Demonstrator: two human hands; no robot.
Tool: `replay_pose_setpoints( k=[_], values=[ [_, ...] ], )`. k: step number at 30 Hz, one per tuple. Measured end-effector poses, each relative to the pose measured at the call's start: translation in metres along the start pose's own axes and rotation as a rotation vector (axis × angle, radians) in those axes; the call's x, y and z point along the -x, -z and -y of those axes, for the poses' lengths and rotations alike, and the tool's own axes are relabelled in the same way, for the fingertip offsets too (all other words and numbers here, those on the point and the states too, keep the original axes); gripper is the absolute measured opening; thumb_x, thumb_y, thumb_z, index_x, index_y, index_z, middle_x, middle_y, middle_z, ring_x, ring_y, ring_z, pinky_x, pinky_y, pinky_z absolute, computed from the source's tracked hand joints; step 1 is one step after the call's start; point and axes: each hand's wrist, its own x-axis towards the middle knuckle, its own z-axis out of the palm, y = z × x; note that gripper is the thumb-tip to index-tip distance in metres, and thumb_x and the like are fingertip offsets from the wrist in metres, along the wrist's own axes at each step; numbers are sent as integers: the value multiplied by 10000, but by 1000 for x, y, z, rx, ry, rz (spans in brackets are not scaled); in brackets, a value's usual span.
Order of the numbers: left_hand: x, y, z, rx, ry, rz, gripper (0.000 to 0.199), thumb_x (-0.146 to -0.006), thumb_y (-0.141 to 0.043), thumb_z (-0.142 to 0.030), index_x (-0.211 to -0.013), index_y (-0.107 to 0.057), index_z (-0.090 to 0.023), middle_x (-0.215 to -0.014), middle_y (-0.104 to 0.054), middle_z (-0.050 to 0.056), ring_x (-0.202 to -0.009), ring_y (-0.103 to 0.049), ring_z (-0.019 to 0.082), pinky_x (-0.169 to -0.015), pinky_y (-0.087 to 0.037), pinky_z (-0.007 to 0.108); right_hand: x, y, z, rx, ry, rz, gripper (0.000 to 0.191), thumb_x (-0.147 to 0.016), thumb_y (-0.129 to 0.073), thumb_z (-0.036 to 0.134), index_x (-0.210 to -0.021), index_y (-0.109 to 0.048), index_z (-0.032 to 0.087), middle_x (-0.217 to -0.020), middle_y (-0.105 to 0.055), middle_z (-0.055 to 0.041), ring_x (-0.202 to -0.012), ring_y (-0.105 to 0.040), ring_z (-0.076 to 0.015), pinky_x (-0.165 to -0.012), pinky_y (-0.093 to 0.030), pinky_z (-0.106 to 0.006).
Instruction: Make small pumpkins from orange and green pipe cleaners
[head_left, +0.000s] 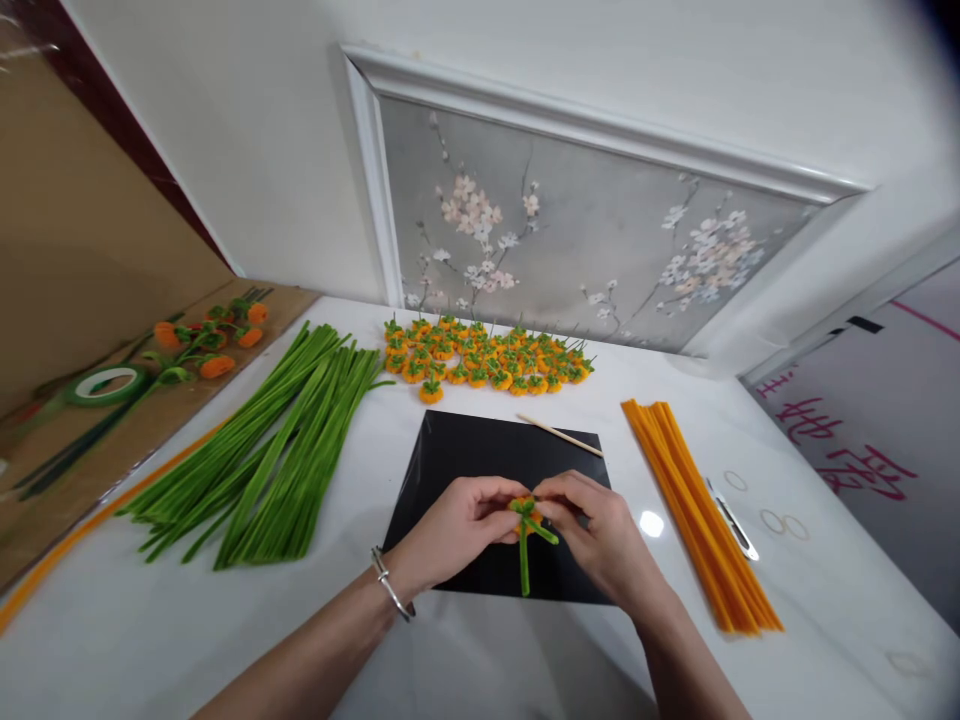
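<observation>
Over a black mat [465, 450], my left hand [469, 525] pinches a small orange pipe-cleaner pumpkin [517, 508] from its left side. My right hand [589, 525] has its thumb and fingertips closed at the right of the same piece, by its green top. Two loose ends of a green pipe cleaner [524, 565] stick out from the pumpkin, one toward me and one toward the right. Fingers hide part of the orange body. A pale wooden stick [561, 436] lies across the mat's far right edge.
Many finished orange-and-green pumpkins [480, 360] stand by the wall. Green pipe cleaners [277, 460] lie left, orange ones [697, 520] right, beside a small cutter [733, 520] and thin rings [784, 523]. Green tape [107, 384] and orange pieces [217, 367] rest on cardboard at far left.
</observation>
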Motion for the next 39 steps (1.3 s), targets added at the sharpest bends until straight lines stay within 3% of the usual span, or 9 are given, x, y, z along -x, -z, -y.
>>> replay_pose_setpoints(
  k=[5,9,13,17,19,24,31,35,39],
  values=[
    [-1,0,2,-54,-67,48,192,-799,-604,-157,-971,-690,-158,-848,-659,10,-762,-603,123,-722,-510,243,-2,-8,1,-28,39,-14,176,-886,-522,154,-799,-668,200,-803,-626,-34,-716,-604,-136,-653,-478,-223],
    [-1,-3,0,46,30,-32,220,-803,-625,-224,-1007,-671,-156,-904,-661,29,-831,-632,154,-755,-545,284,-1,-10,-1,-51,35,-44,173,-887,-508,176,-857,-676,205,-835,-639,-41,-754,-612,-146,-690,-486,-237],
    [-1,-3,2,90,33,-150,240,-798,-621,-228,-1019,-669,-149,-929,-670,40,-831,-650,156,-792,-550,302,4,-7,-1,-150,-235,-60,167,-887,-526,314,-810,-607,190,-619,-576,9,-536,-537,-117,-509,-435,-211],
    [-4,0,8,-117,-138,-247,176,-827,-571,-218,-944,-684,-152,-883,-675,34,-802,-633,150,-764,-534,274,9,-11,0,-352,-504,196,271,-867,-525,408,-749,-590,173,-489,-488,50,-415,-442,-79,-406,-366,-178],
    [-5,0,11,-180,-210,-284,167,-830,-558,-199,-943,-675,-160,-887,-680,30,-792,-628,146,-745,-522,260,9,-18,-1,-396,-552,231,228,-826,-569,387,-794,-612,165,-519,-506,49,-418,-450,-73,-394,-364,-168],
    [-4,-3,12,-226,-260,-279,130,-830,-558,-186,-904,-659,-155,-871,-682,29,-812,-633,150,-748,-507,247,9,-29,-3,-373,-534,134,169,-771,-612,331,-781,-606,163,-583,-547,33,-436,-483,-74,-384,-373,-163],
    [-1,-3,10,-450,-278,-312,109,-845,-539,-185,-846,-647,-169,-800,-680,14,-729,-632,142,-669,-490,234,11,-23,1,-271,-504,45,124,-783,-570,278,-823,-619,171,-566,-552,23,-464,-507,-100,-417,-433,-186],
    [0,-5,13,-492,-330,-333,130,-863,-507,-172,-868,-637,-178,-828,-685,20,-730,-632,139,-665,-486,236,8,-25,4,-436,-542,144,208,-776,-609,357,-797,-629,152,-549,-530,36,-441,-487,-82,-423,-451,-187],
    [0,-7,14,-440,-358,-327,120,-866,-509,-172,-856,-628,-179,-890,-689,37,-806,-643,153,-730,-498,252,9,-29,1,-546,-538,66,289,-758,-660,418,-789,-632,132,-564,-547,27,-459,-500,-81,-445,-465,-199]
  ],
)
